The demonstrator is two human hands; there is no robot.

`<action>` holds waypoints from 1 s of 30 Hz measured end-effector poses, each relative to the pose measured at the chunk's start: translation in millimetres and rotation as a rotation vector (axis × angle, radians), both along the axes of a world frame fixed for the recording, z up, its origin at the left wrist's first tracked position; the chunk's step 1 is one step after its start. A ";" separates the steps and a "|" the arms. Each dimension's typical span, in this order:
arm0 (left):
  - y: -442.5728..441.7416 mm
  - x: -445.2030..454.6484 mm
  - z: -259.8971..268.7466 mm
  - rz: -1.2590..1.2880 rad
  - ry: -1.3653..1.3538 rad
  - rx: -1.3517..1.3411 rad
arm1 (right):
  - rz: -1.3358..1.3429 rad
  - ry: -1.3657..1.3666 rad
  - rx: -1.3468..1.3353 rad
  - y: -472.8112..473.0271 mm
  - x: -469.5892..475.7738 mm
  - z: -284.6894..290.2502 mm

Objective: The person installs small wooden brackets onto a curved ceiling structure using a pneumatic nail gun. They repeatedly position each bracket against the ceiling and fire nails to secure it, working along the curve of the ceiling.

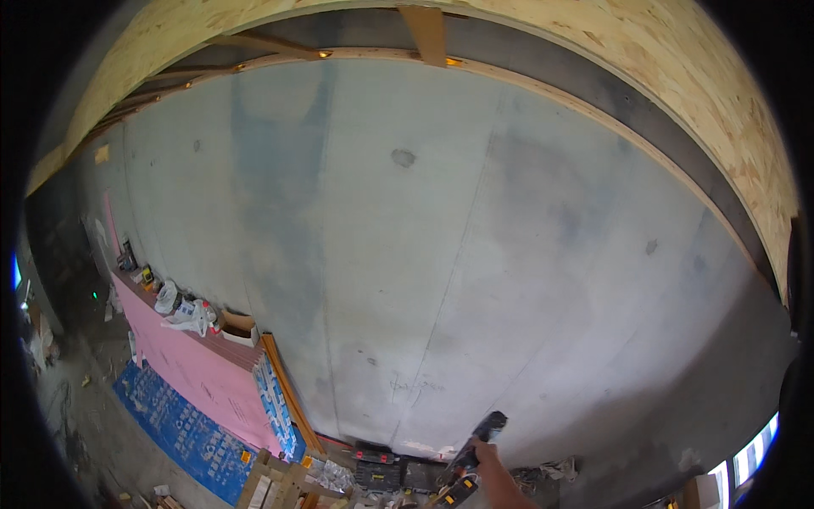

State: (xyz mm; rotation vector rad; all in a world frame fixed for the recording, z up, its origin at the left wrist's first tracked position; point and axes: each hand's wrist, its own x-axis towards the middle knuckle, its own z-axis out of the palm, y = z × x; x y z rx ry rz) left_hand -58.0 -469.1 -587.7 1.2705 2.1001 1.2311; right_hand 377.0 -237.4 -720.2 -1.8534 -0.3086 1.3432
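Observation:
My right hand, low and right of centre, is closed around a dark handheld power tool; its exact kind is unclear. The tool is held out in front of the grey wall, and I cannot tell whether it touches the wall. Black tool cases lie at the foot of the wall, left of this hand. My left hand is out of view.
Stacked pink boards stand at the left, with a cardboard box and plastic bags on top. A blue sheet covers floor beside them. Overhead run an OSB panel and wooden joists.

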 end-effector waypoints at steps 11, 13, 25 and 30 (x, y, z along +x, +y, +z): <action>42.3 50.8 2.8 -0.449 0.305 0.003 | -0.231 0.543 0.427 -41.8 72.7 37.1; 67.7 14.4 -27.4 -0.387 0.407 0.031 | -0.237 0.500 0.749 -4.2 42.3 72.1; 68.2 -25.9 -39.0 -0.004 0.577 0.178 | 0.410 -0.121 1.855 184.9 -179.2 517.0; 73.2 -15.8 -24.5 0.152 0.606 0.190 | 0.375 -0.264 1.973 221.4 -227.9 583.9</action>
